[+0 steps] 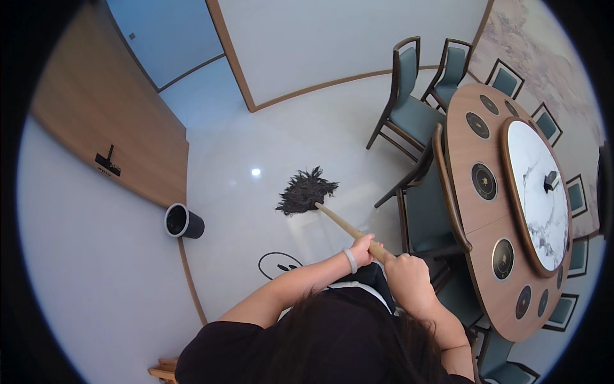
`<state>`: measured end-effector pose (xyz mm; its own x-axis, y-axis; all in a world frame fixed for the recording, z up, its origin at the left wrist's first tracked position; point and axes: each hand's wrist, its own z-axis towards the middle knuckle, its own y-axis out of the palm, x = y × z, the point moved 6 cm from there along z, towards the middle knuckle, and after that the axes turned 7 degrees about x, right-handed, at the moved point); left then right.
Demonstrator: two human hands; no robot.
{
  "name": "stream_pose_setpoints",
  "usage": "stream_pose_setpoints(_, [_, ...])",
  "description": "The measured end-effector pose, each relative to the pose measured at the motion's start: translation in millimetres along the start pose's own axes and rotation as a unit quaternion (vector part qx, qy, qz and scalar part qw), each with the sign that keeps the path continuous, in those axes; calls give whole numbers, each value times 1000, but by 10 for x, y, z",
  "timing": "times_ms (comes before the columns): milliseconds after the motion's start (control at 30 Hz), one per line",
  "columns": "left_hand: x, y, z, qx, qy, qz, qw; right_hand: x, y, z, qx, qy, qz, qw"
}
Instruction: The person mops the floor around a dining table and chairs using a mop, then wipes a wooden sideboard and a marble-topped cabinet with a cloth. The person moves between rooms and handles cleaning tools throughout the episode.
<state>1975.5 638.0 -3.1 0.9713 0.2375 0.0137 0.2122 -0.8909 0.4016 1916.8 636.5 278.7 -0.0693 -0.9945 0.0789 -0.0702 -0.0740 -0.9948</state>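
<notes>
Both hands grip the wooden handle (339, 222) of a mop. Lower on the shaft is my left hand (363, 249), with a pale bangle (350, 261) around its wrist. My right hand (407, 277) wraps the handle nearer its upper end, close to my body. The mop's dark strip head (304, 193) lies spread on the glossy pale floor (230, 230), ahead of me and a little to the left. From there the handle slants back toward my right side.
A round wooden dining table (484, 240) with a marble-patterned turntable (532, 182) stands at right. A chair (427, 216) and another chair (407, 110) flank it. At left are a black bin (194, 225) and a wooden door (110, 105). A black cable (261, 259) lies near my feet.
</notes>
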Motion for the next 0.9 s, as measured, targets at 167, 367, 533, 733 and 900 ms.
stream_pose_setpoints(167, [321,6,151,-25,4,-15,1000,-79,34,320,21,-3,-43,999])
stream_pose_setpoints(367, [833,-247,636,-10,-6,3,1000,-376,601,634,46,2,-61,997])
stream_pose_setpoints(533, [1435,-583,1130,-29,7,39,999,-744,1266,975,66,-6,-121,990])
stream_pose_setpoints(733, [2097,-226,1111,-2,-16,41,999,-612,1250,1730,67,17,-78,995])
stream_pose_setpoints(900, [2742,223,1102,-2,15,57,998,-412,969,2466,40,8,-117,992])
